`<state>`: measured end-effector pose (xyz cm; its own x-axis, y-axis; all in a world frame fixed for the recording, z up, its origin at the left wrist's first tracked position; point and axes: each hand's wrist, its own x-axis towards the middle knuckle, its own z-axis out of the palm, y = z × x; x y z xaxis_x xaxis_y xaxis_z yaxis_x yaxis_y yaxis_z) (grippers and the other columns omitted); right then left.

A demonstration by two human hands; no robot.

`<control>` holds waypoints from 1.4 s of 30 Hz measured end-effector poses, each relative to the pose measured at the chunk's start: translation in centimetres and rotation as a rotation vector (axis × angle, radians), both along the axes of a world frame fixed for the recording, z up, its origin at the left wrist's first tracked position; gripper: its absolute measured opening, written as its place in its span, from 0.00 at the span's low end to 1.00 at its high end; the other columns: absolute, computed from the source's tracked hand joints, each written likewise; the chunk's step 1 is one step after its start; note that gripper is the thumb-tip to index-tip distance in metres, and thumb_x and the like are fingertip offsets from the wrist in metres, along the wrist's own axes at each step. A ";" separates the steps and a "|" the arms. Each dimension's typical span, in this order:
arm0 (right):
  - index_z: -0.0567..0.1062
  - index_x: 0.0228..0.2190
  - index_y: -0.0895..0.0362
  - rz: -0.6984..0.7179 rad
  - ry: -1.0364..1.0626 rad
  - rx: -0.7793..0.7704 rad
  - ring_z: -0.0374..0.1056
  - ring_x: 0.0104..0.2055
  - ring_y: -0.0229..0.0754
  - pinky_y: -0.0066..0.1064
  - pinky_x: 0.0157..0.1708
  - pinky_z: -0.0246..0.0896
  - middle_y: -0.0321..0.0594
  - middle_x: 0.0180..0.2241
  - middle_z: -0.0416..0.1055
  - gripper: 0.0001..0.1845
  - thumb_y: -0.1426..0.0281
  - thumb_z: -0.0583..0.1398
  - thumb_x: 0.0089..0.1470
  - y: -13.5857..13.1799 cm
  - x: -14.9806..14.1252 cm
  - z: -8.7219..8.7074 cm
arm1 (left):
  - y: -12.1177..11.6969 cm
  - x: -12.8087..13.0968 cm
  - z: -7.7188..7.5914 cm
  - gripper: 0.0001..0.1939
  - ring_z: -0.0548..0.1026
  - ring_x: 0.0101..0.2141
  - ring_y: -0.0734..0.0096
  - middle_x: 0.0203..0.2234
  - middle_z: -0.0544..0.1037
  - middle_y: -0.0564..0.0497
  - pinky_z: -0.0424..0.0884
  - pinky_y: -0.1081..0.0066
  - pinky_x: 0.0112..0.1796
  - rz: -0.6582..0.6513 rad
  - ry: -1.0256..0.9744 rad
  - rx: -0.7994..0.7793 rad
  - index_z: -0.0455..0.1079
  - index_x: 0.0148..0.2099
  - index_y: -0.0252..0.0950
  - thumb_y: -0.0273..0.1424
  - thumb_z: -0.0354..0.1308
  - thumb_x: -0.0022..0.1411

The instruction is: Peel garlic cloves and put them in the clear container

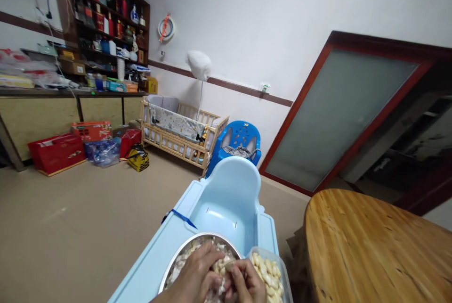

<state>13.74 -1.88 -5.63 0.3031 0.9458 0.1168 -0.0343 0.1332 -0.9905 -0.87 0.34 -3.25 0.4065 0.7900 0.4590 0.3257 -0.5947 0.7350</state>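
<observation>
Beige-floored room: round steel bowl [197, 242] on pale-blue plastic tub [226, 204]; 1 light, slippery garlic clove [229, 265] is clamped between left grip [194, 278] and right grip [245, 284], best taken by fingertips.

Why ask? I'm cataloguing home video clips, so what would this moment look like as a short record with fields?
Left hand: over the steel bowl, meeting the right hand
Right hand: over the bowl's rim, near the tub
Held: a garlic clove between both hands
Steel bowl: holds garlic and papery skins
Transparent plastic tub: holds peeled garlic cloves
Support: light-blue plastic child's seat, under bowl and tub
Nearby: wooden table to the right; wooden crib ahead
</observation>
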 end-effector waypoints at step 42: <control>0.81 0.30 0.54 0.066 -0.093 0.071 0.69 0.23 0.43 0.28 0.20 0.65 0.43 0.25 0.76 0.19 0.57 0.66 0.36 -0.4 0.7 0.4 | 0.0 -1.0 2.2 0.12 0.73 0.29 0.65 0.24 0.73 0.48 0.71 0.68 0.31 0.072 0.144 0.434 0.67 0.36 0.33 0.27 0.43 0.66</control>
